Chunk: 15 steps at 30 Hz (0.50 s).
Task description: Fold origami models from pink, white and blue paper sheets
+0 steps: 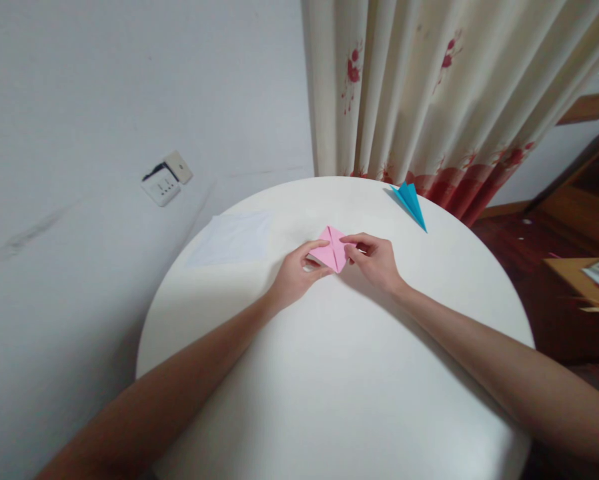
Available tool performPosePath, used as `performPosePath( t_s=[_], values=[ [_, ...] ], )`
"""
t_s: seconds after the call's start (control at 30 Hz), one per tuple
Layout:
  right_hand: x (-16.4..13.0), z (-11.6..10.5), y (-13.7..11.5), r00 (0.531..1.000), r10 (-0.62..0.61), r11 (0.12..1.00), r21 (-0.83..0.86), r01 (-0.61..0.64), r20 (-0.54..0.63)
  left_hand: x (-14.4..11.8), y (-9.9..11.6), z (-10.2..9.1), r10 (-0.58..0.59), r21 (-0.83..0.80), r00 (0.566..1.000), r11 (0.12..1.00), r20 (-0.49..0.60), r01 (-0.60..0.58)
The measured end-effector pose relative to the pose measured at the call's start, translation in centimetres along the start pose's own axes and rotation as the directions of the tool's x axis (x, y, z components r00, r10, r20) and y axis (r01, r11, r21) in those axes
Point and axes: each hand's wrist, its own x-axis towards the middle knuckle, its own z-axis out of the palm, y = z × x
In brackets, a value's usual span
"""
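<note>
1. Two bare forearms reach in from the bottom corners across the round white bench [339, 400] and meet near its middle.
2. At that spot lies a pink folded paper [331, 248], a small diamond-shaped piece with crease lines crossing its face; it rests flat on the bench, far side of centre.
3. The left hand [295, 273] has its grip closed on the paper's left corner, thumb on top and fingers curled beneath or beside the edge.
4. The right hand [374, 259] pinches the right corner, thumb and forefinger together on the paper; the other fingers are tucked under.
5. Judging by its look, the paper is very light, thin and limp where unfolded, somewhat stiffer along the layered folds. It would slide easily on the smooth bench and crease or tear under a hard pull, so the corners and folded edges, where both hands already sit, seem the best places to hold it.
6. A blue folded paper [410, 203], pointed like a dart, lies well apart near the bench's far right rim.
7. A white sheet [232, 238] lies flat to the left of the hands, near the left rim.
8. Behind the bench hangs a cream curtain [429, 87] with red flowers; a wall socket [165, 179] sits on the grey wall to the left.
</note>
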Motion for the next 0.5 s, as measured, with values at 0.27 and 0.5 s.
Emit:
performPosePath(
  t_s=[0.27, 0.5],
  values=[
    [-0.13, 0.24, -0.38, 1.0, -0.004, 0.997, 0.076, 0.002, 0.029, 0.26, -0.62, -0.36, 0.024, 0.018, 0.999, 1.0, -0.023, -0.024],
    [-0.52, 0.12, -0.66, 0.988, -0.07, 0.986, 0.161, 0.048, 0.137, 0.55, -0.33, -0.62, 0.102, 0.07, 0.981, 0.993, -0.164, -0.092]
  ],
)
